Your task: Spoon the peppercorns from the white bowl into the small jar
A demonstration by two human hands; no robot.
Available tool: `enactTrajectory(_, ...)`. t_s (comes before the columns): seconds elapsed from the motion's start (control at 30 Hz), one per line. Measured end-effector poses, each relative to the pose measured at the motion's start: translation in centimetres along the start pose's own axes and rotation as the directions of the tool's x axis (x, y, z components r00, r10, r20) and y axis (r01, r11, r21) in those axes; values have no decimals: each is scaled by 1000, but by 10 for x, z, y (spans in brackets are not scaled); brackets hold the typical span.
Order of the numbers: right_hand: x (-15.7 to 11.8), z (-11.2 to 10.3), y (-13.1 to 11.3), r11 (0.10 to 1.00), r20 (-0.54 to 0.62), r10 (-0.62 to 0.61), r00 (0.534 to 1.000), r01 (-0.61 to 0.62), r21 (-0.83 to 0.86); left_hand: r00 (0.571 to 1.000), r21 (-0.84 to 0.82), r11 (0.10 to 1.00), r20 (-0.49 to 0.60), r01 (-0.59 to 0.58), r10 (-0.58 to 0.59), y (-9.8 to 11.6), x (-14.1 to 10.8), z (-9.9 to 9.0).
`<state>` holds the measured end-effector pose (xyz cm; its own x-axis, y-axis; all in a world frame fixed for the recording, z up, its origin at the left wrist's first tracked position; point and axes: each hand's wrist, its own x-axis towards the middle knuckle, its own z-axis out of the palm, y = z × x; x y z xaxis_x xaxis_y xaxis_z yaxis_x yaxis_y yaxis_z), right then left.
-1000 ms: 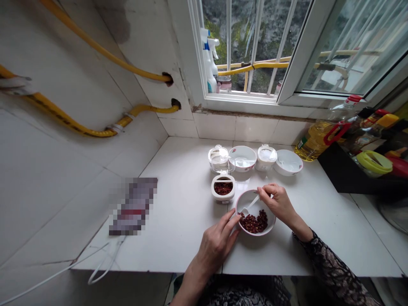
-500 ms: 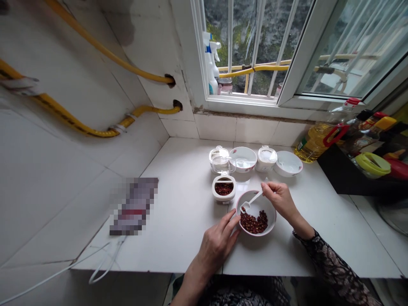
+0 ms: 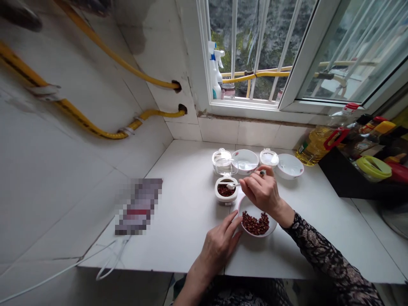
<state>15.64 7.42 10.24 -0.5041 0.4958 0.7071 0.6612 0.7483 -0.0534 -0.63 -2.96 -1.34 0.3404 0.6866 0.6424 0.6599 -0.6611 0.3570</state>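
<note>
My right hand [image 3: 263, 191] pinches the handle of a small white plastic spoon [image 3: 232, 185], whose bowl lies over a white square spice jar [image 3: 226, 199] holding dark red Sichuan peppercorns [image 3: 226, 190]. Below it stands a white bowl with a pink rim [image 3: 245, 208], with a heap of the same peppercorns [image 3: 255, 223] inside. My left hand [image 3: 219, 246] rests beside that bowl, its fingertips at the left rim. My right hand hides the bowl's far side.
Two white bowls [image 3: 245, 161] and lidded glass jars [image 3: 221, 162] stand behind on the white tile counter [image 3: 191, 238]. A cooking oil bottle [image 3: 318, 144] and a black shelf of condiments [image 3: 338, 178] sit at right. A pixelated packet [image 3: 138, 207] lies at left.
My right hand has moved up and left, carrying the spoon from the bowl to above the spice jar. My left hand stays at the bowl.
</note>
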Motion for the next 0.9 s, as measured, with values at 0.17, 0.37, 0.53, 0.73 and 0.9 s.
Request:
enactTrajectory(0.17, -15, -19, 11, 989, -64, 117, 991, -110, 98, 1000, -8, 1000, -7, -10, 10, 0, 0, -1)
enactTrajectory(0.37, -54, -26, 30, 982, 79, 154, 985, -161, 95, 1000, -21, 1000, 6, -5, 5, 0, 1, -2)
enactTrajectory(0.53, -70, -20, 28, 996, 180, 88, 980, -88, -6, 1000, -18, 1000, 11, 0, 0, 1, 1, -2)
enactTrajectory(0.73, -71, -9, 16, 976, 216, 109, 970, -146, 161, 1000, -16, 1000, 18, 5, -5, 1, 1, -3)
enactTrajectory(0.9, -76, -7, 20, 924, 199, 287, 937, -326, 202, 1000, -22, 1000, 24, 10, -9, 1, 1, -3)
